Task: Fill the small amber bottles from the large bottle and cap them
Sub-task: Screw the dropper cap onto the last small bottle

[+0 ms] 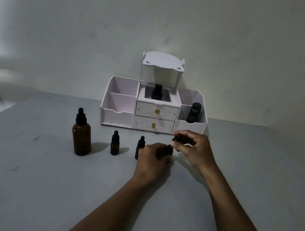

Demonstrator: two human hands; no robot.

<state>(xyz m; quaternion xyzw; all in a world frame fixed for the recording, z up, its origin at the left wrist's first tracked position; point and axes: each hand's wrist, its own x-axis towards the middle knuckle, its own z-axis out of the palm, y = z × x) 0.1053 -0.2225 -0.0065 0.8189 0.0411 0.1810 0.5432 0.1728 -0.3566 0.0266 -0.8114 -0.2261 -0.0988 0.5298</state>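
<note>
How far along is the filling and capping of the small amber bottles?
Looks done: the left small bottle and middle small bottle stand capped, fill unreadable. In hand: the left hand grips a third small bottle, while the right hand pinches a dark cap above it. Left: unclear whether filling or only capping; the large bottle stands capped.

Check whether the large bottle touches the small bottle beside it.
Apart: the head view shows bare table between the large bottle and that small bottle.

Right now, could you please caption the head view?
Left hand grips a small amber bottle; right hand pinches a dark cap.
</note>
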